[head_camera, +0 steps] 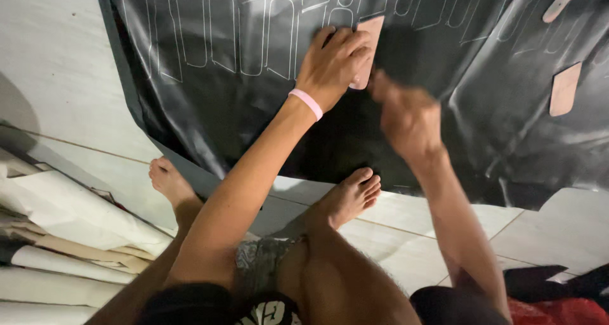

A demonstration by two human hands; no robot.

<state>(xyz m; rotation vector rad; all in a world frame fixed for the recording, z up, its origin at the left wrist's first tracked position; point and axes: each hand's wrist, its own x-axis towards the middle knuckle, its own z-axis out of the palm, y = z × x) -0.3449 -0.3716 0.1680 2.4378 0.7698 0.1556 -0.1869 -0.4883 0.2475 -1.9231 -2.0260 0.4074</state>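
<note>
A large black sheet (254, 109) lies on the tiled floor, with rows of thin pale outlines drawn across its top. My left hand (331, 61), a pink band on its wrist, presses a tan template piece (372, 30) flat against the sheet. My right hand (409, 119) is blurred and sits just right of and below the template, fingers curled toward its lower edge. Whether it holds anything is not visible. My bare feet (349, 198) rest at the sheet's near edge.
Two more tan template pieces lie on the sheet at the right (564, 89) and the top right (564, 0). Rolled and stacked pale paper (70, 230) sits at the lower left. Dark and red cloth (558, 299) lies at the lower right on the white tiles.
</note>
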